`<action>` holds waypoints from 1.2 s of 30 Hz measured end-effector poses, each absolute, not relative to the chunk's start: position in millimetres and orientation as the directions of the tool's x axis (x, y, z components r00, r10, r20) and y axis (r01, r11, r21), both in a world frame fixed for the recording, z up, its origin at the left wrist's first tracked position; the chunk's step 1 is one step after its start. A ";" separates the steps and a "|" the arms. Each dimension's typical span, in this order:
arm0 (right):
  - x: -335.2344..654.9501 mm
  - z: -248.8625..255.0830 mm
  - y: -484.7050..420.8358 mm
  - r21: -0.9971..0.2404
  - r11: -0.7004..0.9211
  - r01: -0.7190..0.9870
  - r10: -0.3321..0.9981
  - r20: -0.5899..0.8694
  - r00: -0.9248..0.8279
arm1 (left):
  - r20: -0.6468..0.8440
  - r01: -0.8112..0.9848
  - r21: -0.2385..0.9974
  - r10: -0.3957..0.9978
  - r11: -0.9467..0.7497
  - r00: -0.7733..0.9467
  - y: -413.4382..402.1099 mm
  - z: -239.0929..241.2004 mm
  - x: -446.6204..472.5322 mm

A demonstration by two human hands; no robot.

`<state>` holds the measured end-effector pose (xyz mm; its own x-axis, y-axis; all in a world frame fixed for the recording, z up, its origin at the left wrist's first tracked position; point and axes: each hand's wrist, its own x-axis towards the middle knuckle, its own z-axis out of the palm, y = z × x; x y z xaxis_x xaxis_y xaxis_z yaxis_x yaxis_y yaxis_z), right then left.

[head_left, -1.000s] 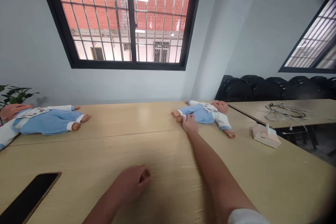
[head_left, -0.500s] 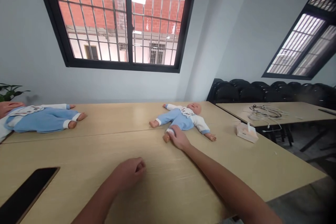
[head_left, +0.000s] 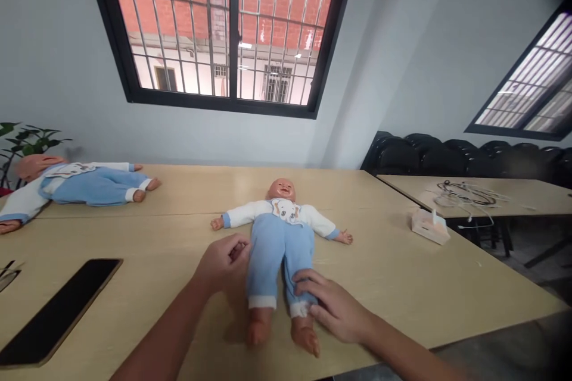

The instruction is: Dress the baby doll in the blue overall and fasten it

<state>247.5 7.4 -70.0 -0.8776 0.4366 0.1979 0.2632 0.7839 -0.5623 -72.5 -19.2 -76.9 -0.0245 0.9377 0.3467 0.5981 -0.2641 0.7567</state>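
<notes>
A baby doll [head_left: 268, 244] in light blue trousers and a white top with an animal face lies on its back in front of me, head away and feet towards me. Its lower leg on the right side is under my right hand [head_left: 335, 309], whose bent fingers and thumb close loosely around the trouser leg by the white cuff. Beside the doll's other thigh, my left hand [head_left: 223, 259] is curled into a loose fist; nothing shows in it. Whether the left knuckles touch the trousers, I cannot tell.
On the wooden table [head_left: 179, 321], a black phone [head_left: 62, 309] lies at left, glasses [head_left: 8, 277] at the edge of view. A second doll [head_left: 89, 184] lies back left. At right stand a tissue box [head_left: 429, 226] and another table with tangled cables [head_left: 467, 193]; black chairs [head_left: 397, 155] line the wall.
The doll has been drawn towards me and turned so that its feet face me. My right hand has come nearer with its leg, while the left fist has risen slightly beside it.
</notes>
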 end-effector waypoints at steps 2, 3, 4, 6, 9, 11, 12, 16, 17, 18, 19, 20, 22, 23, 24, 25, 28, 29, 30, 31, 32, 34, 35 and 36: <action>247.2 -61.9 0.2 -0.557 0.782 0.280 0.433 0.162 -0.887 | 0.327 0.610 0.747 0.945 -0.266 0.012 -16.1 -78.7 -72.2; 247.8 -58.0 -1.9 -0.560 0.780 0.279 0.424 0.146 -0.894 | 0.318 0.615 0.739 0.947 -0.273 0.038 -14.9 -80.2 -71.8; 248.8 -54.2 -3.0 -0.566 0.778 0.275 0.414 0.132 -0.901 | 0.312 0.621 0.733 0.948 -0.279 0.059 -14.1 -82.0 -71.4; 250.5 -45.6 -1.7 -0.577 0.774 0.262 0.390 0.108 -0.915 | 0.308 0.627 0.723 0.948 -0.289 0.081 -13.9 -85.9 -70.5; 244.6 -28.7 12.3 -0.554 0.795 0.247 0.358 0.099 -0.928 | 0.310 0.625 0.732 0.949 -0.272 0.050 -12.8 -88.7 -68.0; 230.1 -15.6 33.1 -0.513 0.807 0.292 0.405 0.122 -0.906 | 0.307 0.655 0.725 0.951 -0.214 -0.028 -6.1 -85.8 -65.0; 219.3 -9.2 47.2 -0.493 0.802 0.337 0.454 0.137 -0.880 | 0.309 0.685 0.708 0.948 -0.175 -0.078 0.4 -82.7 -63.1; 162.8 8.1 115.7 -0.465 0.734 0.495 0.617 0.151 -0.773 | 0.378 0.760 0.635 0.914 -0.139 -0.149 49.6 -66.3 -56.6; 148.7 9.4 131.3 -0.469 0.709 0.526 0.652 0.152 -0.743 | 0.389 0.739 0.649 0.913 -0.178 -0.122 66.0 -63.5 -56.1; 136.1 9.3 144.7 -0.461 0.698 0.549 0.676 0.171 -0.716 | 0.383 0.701 0.678 0.921 -0.221 -0.079 82.7 -62.0 -56.2; 125.5 7.9 155.3 -0.448 0.696 0.561 0.687 0.189 -0.702 | 0.369 0.675 0.694 0.929 -0.251 -0.034 99.0 -61.7 -57.0; 117.2 5.2 163.2 -0.442 0.695 0.567 0.692 0.197 -0.695 | 0.350 0.650 0.708 0.937 -0.274 0.014 114.3 -62.7 -58.2; 107.6 -3.5 171.6 -0.452 0.706 0.546 0.673 0.185 -0.717 | 0.297 0.610 0.732 0.948 -0.304 0.116 140.1 -67.3 -61.8; 105.7 -8.9 173.3 -0.470 0.709 0.526 0.658 0.174 -0.732 | 0.267 0.591 0.744 0.949 -0.312 0.166 150.1 -70.4 -63.8; 105.3 -14.5 174.0 -0.490 0.711 0.504 0.644 0.166 -0.747 | 0.235 0.575 0.755 0.949 -0.314 0.210 158.2 -73.4 -66.0; 105.7 -19.9 174.4 -0.507 0.709 0.490 0.636 0.161 -0.754 | 0.205 0.564 0.765 0.948 -0.311 0.246 164.7 -76.2 -68.0; 108.4 -32.1 176.1 -0.529 0.658 0.535 0.690 0.139 -0.711 | 0.132 0.551 0.781 0.940 -0.294 0.314 176.3 -81.2 -72.9; 109.0 -34.4 176.9 -0.530 0.634 0.563 0.716 0.125 -0.687 | 0.117 0.547 0.785 0.937 -0.290 0.329 178.3 -81.9 -74.1; 109.3 -35.8 177.8 -0.528 0.612 0.589 0.738 0.112 -0.666 | 0.107 0.543 0.788 0.934 -0.289 0.342 179.4 -82.4 -75.4; 109.4 -36.6 178.4 -0.523 0.597 0.608 0.753 0.105 -0.649 | 0.100 0.541 0.791 0.932 -0.286 0.348 179.7 -82.7 -76.9; 109.3 -36.9 178.7 -0.512 0.592 0.623 0.762 0.102 -0.640 | 0.096 0.541 0.792 0.934 -0.281 0.345 179.1 -83.2 -78.8; 108.8 -36.3 178.5 -0.472 0.589 0.656 0.774 0.097 -0.626 | 0.088 0.554 0.792 0.945 -0.257 0.314 174.3 -84.3 -84.7; 108.6 -35.7 178.1 -0.451 0.588 0.672 0.780 0.095 -0.618 | 0.082 0.564 0.790 0.953 -0.242 0.293 170.1 -85.0 -88.6; 108.4 -35.0 177.8 -0.434 0.585 0.685 0.785 0.093 -0.612 | 0.076 0.574 0.787 0.959 -0.226 0.273 164.5 -85.6 -93.1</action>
<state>108.4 177.8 -35.0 -0.6120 0.7853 0.0933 0.6848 0.5853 -0.4341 -93.1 164.5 -85.6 0.2735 0.9589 0.0760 0.5743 -0.2261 0.7868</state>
